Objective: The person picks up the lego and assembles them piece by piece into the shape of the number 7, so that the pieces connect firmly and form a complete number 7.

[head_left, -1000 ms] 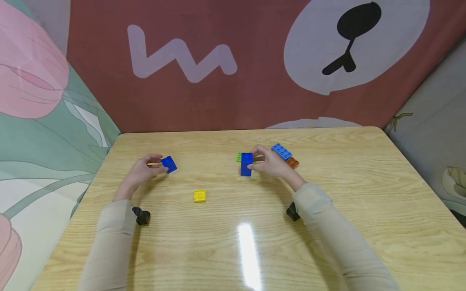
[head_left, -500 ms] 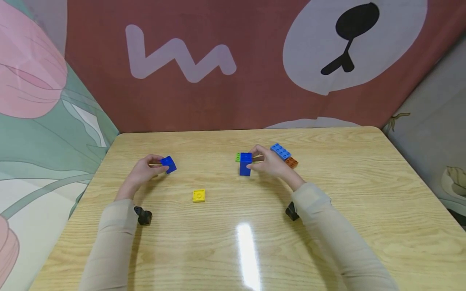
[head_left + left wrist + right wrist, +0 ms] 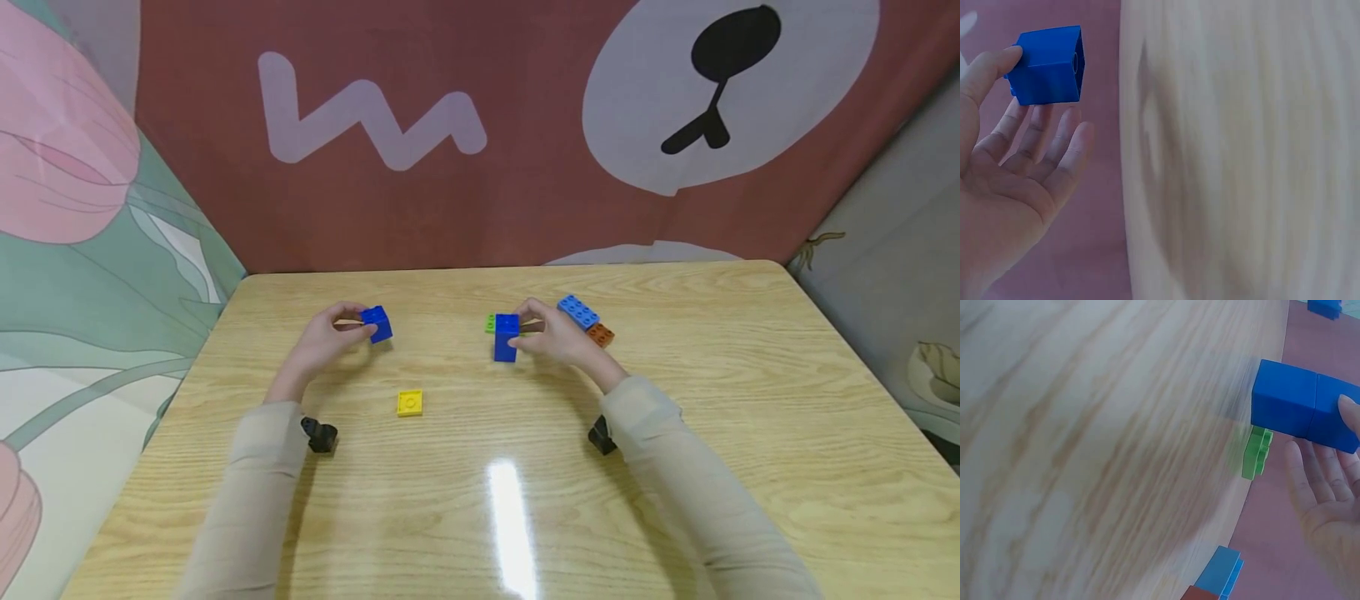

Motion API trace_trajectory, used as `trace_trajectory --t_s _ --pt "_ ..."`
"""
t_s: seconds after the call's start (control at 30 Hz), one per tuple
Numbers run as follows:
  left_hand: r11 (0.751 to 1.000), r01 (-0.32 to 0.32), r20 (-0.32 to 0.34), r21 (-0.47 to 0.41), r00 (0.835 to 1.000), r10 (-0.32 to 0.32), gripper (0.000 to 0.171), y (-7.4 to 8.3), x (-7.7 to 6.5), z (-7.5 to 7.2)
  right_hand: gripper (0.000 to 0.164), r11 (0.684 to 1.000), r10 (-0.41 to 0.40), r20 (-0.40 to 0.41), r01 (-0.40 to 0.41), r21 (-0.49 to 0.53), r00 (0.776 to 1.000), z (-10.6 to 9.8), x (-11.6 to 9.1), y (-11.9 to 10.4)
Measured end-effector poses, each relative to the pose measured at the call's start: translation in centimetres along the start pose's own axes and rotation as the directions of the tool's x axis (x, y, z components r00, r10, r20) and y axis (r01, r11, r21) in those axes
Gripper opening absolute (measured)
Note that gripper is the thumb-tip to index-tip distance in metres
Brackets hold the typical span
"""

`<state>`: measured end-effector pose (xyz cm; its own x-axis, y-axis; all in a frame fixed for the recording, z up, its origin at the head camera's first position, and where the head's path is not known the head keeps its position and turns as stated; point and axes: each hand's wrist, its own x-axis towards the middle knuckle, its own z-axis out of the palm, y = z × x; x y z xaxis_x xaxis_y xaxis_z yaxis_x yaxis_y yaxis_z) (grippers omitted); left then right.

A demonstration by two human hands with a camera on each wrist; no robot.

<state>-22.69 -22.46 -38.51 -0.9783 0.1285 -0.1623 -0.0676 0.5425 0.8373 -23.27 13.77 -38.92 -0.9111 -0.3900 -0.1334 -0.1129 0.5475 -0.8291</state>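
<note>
Between thumb and fingers my left hand (image 3: 326,340) pinches a blue toy brick (image 3: 377,324), held above the table toward the far left. In the left wrist view that blue brick (image 3: 1047,65) shows its hollow underside facing right. Right of centre, my right hand (image 3: 553,333) holds a taller stack of two blue bricks (image 3: 506,339) by its upper part. The right wrist view shows the seam of the blue stack (image 3: 1285,397), one brick on the other. Partly hidden behind the stack lies a green brick (image 3: 490,323). A yellow brick (image 3: 410,403) lies studs down between the hands.
Behind my right hand lie a lighter blue brick (image 3: 578,312) and a brown brick (image 3: 601,335), touching or nearly so. The wooden table (image 3: 450,500) ends at a reddish cloth (image 3: 375,217) along its back edge. Black wrist cameras (image 3: 321,435) hang under both sleeves.
My left hand has moved right and a little away from me, carrying its blue brick toward the middle. My right hand and the blue stack have stayed in place.
</note>
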Motion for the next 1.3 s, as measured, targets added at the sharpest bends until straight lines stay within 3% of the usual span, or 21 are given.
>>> trace_trajectory --t_s 0.37,0.53,0.83,0.97,1.13,1.3 --pt "0.994 -0.102 0.026 -0.038 0.994 0.103 0.051 4.1 0.9 3.7 0.047 1.000 0.017 0.014 -0.017 0.002 1.000 0.0 0.1 -0.1" --pt "0.983 -0.143 0.011 -0.117 0.989 0.145 0.051 5.6 1.0 5.1 0.047 0.999 0.023 0.014 -0.023 0.030 1.000 0.1 0.2 -0.1" --pt "0.972 -0.128 -0.009 -0.197 0.992 0.129 0.048 7.3 1.2 7.3 0.056 1.000 0.004 -0.004 -0.004 0.031 1.000 0.0 0.0 0.0" --pt "0.968 -0.127 -0.009 -0.218 0.992 0.128 0.047 7.9 1.3 8.1 0.058 0.997 -0.016 -0.050 0.020 0.073 0.999 -0.2 -0.2 -0.4" --pt "0.961 -0.139 0.004 -0.240 0.990 0.144 0.047 8.5 1.8 9.1 0.052 0.984 -0.097 -0.120 0.114 0.137 0.988 -0.6 -0.1 -1.1" --pt "0.959 -0.146 0.026 -0.244 0.987 0.157 0.049 9.2 2.0 10.0 0.051 0.971 -0.142 -0.136 0.164 0.173 0.980 -0.7 0.0 -1.6"
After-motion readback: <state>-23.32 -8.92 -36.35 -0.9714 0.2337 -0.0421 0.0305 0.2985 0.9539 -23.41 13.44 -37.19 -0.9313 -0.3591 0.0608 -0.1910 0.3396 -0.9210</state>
